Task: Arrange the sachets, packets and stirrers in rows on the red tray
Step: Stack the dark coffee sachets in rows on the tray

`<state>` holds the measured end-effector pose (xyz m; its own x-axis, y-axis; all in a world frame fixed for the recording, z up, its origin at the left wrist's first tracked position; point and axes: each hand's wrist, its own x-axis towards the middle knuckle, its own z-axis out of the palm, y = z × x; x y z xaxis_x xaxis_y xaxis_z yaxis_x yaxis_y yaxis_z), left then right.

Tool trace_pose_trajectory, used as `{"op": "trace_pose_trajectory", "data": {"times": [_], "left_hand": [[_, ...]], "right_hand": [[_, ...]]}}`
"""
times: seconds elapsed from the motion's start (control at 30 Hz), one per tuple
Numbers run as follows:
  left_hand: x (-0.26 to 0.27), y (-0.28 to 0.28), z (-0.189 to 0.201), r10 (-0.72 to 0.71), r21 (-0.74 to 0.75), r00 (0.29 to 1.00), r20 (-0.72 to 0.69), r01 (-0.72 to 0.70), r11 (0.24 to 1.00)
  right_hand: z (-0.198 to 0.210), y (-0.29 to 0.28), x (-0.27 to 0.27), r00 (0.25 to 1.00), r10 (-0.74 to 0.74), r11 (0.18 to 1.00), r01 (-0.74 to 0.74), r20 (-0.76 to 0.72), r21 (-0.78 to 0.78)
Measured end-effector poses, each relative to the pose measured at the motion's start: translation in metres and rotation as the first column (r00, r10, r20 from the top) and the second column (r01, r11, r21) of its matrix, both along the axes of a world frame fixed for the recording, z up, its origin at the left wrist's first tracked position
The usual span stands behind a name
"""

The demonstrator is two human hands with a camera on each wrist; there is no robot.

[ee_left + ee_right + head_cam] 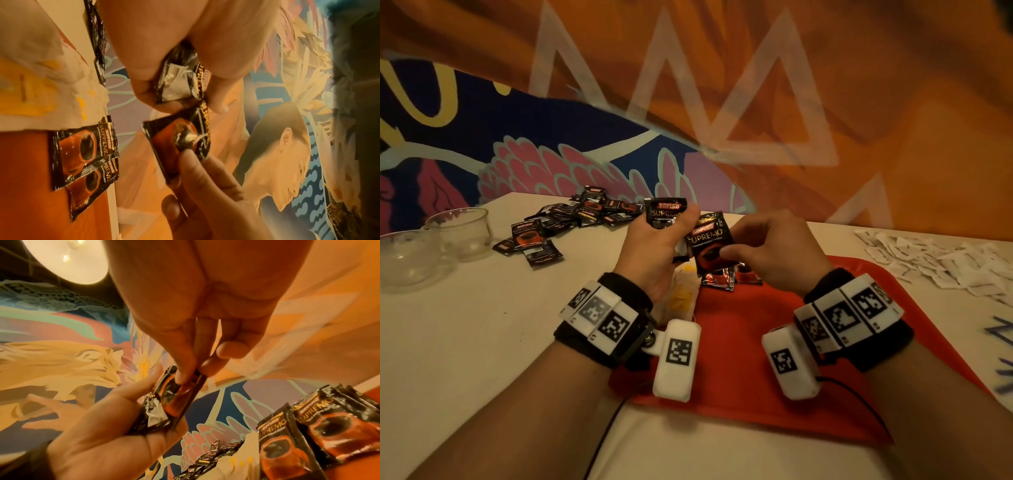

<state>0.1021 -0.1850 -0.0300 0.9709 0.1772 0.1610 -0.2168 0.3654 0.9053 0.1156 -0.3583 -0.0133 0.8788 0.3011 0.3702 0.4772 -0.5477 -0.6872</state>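
Note:
My left hand (669, 228) grips a small stack of black coffee sachets (666, 213) above the far edge of the red tray (739, 349). My right hand (729, 254) pinches one more black sachet (709, 240) by its lower edge, right beside the stack. In the left wrist view that sachet (176, 142) sits under the right thumb, just below the stack (179, 81) held in curled fingers. Two sachets (722, 278) (748, 274) lie side by side on the tray's far part, slightly overlapping (82, 151). No stirrers are in view.
A loose pile of black sachets (571, 216) lies at the table's back left. Small white sachets (945, 263) are heaped at the right. Two glass bowls (460, 233) (404, 260) stand at the far left. A white packet with yellow print (681, 295) lies by the tray's left edge.

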Motion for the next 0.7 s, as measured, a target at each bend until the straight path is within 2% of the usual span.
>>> {"op": "trace_pose_trajectory", "data": {"times": [0.17,0.33,0.5,0.7], "left_hand": [[0.002,-0.002,-0.004,0.017,0.018,1.0,-0.022,-0.017,1.0],[0.01,0.008,-0.003,0.084,-0.044,0.993,-0.079,-0.088,0.995],[0.013,0.011,-0.006,0.057,-0.075,0.991,-0.124,-0.067,0.995],[0.016,0.01,-0.007,0.035,-0.077,0.99,-0.135,-0.046,0.996]], "right_hand": [[0.004,-0.005,0.0,0.993,0.069,0.997,-0.066,-0.092,0.033],[0.01,-0.02,0.021,0.974,-0.065,0.997,0.071,-0.217,0.016],[0.002,-0.04,0.041,0.851,-0.292,0.955,0.284,-0.437,-0.086],[-0.01,-0.047,0.047,0.751,-0.359,0.933,0.296,-0.555,-0.202]]}}
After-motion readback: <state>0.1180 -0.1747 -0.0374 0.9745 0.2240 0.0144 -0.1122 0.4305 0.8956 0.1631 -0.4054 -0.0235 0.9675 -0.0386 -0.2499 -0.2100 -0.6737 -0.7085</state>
